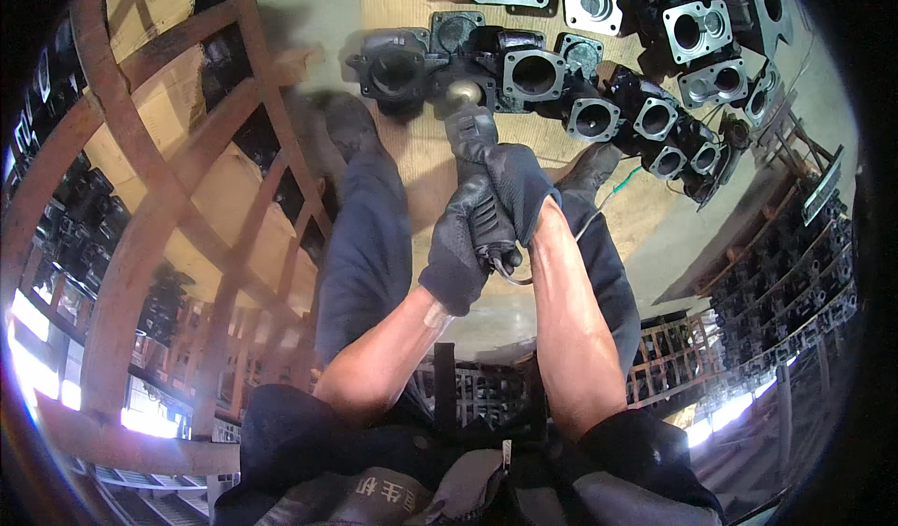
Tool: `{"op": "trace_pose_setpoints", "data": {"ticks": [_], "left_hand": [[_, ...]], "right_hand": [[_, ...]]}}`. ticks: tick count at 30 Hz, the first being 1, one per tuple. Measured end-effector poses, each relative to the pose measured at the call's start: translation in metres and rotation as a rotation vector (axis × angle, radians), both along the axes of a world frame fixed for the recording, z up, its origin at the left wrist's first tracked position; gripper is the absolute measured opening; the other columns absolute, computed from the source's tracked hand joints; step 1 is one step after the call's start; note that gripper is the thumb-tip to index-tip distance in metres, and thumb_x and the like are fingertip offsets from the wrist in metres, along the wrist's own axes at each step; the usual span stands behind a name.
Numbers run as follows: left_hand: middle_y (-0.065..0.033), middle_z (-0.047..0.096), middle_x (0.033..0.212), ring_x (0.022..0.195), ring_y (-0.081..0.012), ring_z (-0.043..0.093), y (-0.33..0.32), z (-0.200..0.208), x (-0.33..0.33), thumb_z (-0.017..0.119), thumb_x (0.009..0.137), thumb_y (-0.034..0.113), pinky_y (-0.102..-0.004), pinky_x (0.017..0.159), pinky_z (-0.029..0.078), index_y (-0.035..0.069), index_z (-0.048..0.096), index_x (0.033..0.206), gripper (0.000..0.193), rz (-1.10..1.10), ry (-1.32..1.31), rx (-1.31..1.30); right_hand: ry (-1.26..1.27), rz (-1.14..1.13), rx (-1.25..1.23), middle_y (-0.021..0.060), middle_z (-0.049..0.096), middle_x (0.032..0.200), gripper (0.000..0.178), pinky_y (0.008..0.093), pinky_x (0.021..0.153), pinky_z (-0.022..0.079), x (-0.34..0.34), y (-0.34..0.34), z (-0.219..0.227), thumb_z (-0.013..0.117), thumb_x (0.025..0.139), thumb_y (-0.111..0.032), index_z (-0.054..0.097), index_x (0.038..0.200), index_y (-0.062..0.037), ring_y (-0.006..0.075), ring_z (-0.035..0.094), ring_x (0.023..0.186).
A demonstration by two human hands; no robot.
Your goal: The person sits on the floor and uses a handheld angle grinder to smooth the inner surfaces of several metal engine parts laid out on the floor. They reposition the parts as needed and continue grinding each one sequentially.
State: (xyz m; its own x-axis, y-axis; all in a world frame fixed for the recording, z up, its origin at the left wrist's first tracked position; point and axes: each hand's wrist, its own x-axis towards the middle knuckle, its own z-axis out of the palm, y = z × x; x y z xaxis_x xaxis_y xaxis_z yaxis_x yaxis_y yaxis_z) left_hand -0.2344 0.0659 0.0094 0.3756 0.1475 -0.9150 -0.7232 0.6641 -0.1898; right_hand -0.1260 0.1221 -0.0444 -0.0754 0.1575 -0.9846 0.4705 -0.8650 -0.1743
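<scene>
Gloved fingers of the left hand [455,257] and right hand [516,180] grip a dark corded power tool [488,219] at the frame's centre; its rounded, brass-coloured tip [464,92] sits over a black casting [489,92], upper middle, left of silver-flanged castings [593,136].

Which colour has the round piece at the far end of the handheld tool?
The round piece looks gold-like; head view.

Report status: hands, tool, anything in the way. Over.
Left grip, right grip: both closed on tool, right farther forward. Round tip at black casting; contact unclear. More castings close on either side.
</scene>
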Motion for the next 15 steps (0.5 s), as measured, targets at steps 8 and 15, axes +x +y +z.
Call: {"op": "trace_pose_setpoints", "data": {"ticks": [8, 15], "left_hand": [[-0.0066, 0.062, 0.089, 0.066, -0.0181, 0.063, -0.009, 0.002, -0.003, 0.049, 0.093, 0.031, -0.0325, 0.048, 0.056, 0.005, 0.055, 0.108, 0.030, 0.076, 0.048, -0.072], [-0.0077, 0.063, 0.094, 0.069, -0.0184, 0.065, -0.013, 0.000, -0.003, 0.050, 0.093, 0.028, -0.0305, 0.052, 0.057, 0.004, 0.054, 0.111, 0.031, 0.114, 0.073, -0.128]], "right_hand": [[0.029, 0.042, 0.044, 0.0252, 0.064, 0.088, 0.033, 0.0357, 0.073, 0.050, -0.006, 0.000, 0.011, 0.051, 0.090, -0.027, 0.063, 0.098, 0.0033, 0.0342, 0.064, 0.085], [0.026, -0.056, 0.005, 0.0247, 0.064, 0.088, 0.027, 0.0376, 0.074, 0.050, -0.008, 0.002, 0.016, 0.052, 0.086, -0.021, 0.065, 0.097, 0.0003, 0.0359, 0.064, 0.087]]}}
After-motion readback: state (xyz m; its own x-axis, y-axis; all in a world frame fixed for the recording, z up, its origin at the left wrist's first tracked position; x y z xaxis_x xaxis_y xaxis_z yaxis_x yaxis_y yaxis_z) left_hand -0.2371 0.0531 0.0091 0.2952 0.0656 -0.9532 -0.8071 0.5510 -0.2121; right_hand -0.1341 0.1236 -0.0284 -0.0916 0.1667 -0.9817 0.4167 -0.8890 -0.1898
